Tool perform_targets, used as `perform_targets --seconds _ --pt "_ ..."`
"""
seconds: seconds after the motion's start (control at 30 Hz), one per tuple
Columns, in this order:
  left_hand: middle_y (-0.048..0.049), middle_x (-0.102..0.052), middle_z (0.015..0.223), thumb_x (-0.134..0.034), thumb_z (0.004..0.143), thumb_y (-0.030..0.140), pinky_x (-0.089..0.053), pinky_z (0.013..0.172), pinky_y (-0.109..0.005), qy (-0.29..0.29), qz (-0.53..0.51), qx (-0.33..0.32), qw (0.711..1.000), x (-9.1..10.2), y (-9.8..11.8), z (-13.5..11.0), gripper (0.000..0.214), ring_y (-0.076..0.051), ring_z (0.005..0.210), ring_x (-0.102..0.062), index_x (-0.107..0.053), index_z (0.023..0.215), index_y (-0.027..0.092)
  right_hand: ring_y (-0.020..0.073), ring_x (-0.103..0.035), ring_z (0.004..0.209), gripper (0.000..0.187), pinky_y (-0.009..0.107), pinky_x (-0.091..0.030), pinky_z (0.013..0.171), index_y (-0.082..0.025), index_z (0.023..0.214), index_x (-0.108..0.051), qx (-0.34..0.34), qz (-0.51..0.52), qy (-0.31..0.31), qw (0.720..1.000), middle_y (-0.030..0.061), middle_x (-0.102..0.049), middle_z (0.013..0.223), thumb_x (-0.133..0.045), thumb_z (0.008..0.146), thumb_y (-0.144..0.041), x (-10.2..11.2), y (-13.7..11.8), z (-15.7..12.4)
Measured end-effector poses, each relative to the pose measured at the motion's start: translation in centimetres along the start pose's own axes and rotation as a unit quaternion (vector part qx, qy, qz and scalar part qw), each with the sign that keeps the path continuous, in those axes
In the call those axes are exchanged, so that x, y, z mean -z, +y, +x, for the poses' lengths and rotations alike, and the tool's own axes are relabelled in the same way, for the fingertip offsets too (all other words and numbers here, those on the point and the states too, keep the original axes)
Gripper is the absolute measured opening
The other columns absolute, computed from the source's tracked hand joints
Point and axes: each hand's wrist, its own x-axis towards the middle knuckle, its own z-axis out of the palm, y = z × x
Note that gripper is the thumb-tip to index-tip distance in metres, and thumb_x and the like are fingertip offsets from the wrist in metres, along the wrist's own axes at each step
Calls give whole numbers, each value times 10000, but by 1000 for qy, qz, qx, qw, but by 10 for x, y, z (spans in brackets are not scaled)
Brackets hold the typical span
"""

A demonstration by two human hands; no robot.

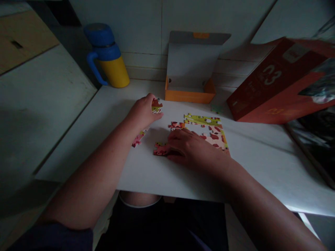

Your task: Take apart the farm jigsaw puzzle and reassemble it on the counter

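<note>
My left hand [143, 109] is closed on a puzzle piece [157, 106], brown and green, held between thumb and fingers above the white table. Beneath that wrist, pink and green puzzle pieces [138, 138] lie partly hidden. My right hand [187, 146] reaches over the partly joined puzzle [206, 121], its fingers curled down around a red-and-green puzzle piece [160, 149] at its left end. The hand covers much of the puzzle's lower left. Green shows along the top of the puzzle, with white and brown-red patches below. A gap shows between its joined parts.
Behind the puzzle stands an open orange box [190, 96] with its lid up. A blue and yellow jug [112, 64] is at the back left. On the right leans a large red box [277, 83]. Near it lies a loose greenish piece [216, 109]. The white table's [162, 181] front edge is close to my lap.
</note>
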Motion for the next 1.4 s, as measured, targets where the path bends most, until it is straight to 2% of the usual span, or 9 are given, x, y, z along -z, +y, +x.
perform_targets --seconds 0.17,0.37,0.47,0.57,0.73,0.9,1.07,1.23,1.4 --pt "-95 -760 1154 -848 780 354 -550 933 -365 3 -6 -6 1000 -1 -1 0 488 -266 1048 -714 -579 1165 219 263 -638 1153 157 422 -507 1018 -222 1117 -780 16 21 12 1000 107 -698 1197 -695 997 -275 1 2 0" --pt "-103 -752 1183 -873 773 344 -550 968 -398 2 -9 6 1000 1 0 1 492 -283 1086 -710 -579 1155 242 217 -672 939 149 347 -508 856 -188 1071 -726 -70 4 201 977 97 -720 1064 -586 1021 -182 22 14 -6" --pt "-100 -751 1181 -872 777 325 -548 972 -398 2 -17 2 1000 1 1 0 481 -279 1080 -712 -575 1146 243 184 -643 811 125 309 -470 748 -191 1020 -711 -120 -9 236 964 79 -717 1001 -586 1005 -189 29 21 -9" --pt "-97 -752 1166 -866 772 338 -549 967 -398 6 -10 -1 1000 0 0 0 478 -284 1083 -707 -569 1136 250 162 -607 737 45 286 -418 687 -201 941 -702 -123 0 168 978 46 -715 905 -660 948 -215 28 23 -11" --pt "-86 -756 1144 -841 780 360 -551 943 -386 4 -12 -7 1000 0 -1 0 459 -276 1059 -709 -565 1131 251 139 -562 634 108 267 -327 599 -246 863 -718 -128 38 -47 990 -13 -713 785 -798 863 -320 21 24 -12" --pt "-95 -756 1159 -840 778 357 -548 930 -383 3 -18 -16 1000 -1 1 -1 476 -272 1053 -712 -571 1152 234 148 -549 656 158 271 -305 607 -234 877 -711 -161 9 8 987 2 -705 796 -754 912 -382 22 25 -10" --pt "-80 -758 1161 -834 789 326 -545 916 -364 -25 -43 -41 998 -1 7 -4 459 -254 1060 -715 -577 1157 231 142 -512 616 195 274 -272 589 -228 838 -696 -180 -1 -3 984 -3 -672 726 -734 922 -400 19 28 -9" --pt "-64 -746 1149 -864 782 329 -541 911 -359 -44 -70 -104 991 -5 18 -8 493 -236 1030 -711 -584 1178 243 135 -563 655 137 266 -354 624 -217 968 -687 -196 31 158 967 6 -706 836 -730 914 -335 17 30 -7" --pt "-82 -718 1214 -862 779 297 -522 990 -383 -100 -73 -199 972 -12 35 -19 527 -265 1136 -678 -593 1229 242 160 -622 724 468 299 -452 683 -217 1297 -630 -174 52 244 953 77 -728 1106 -785 893 -395 14 28 -3"
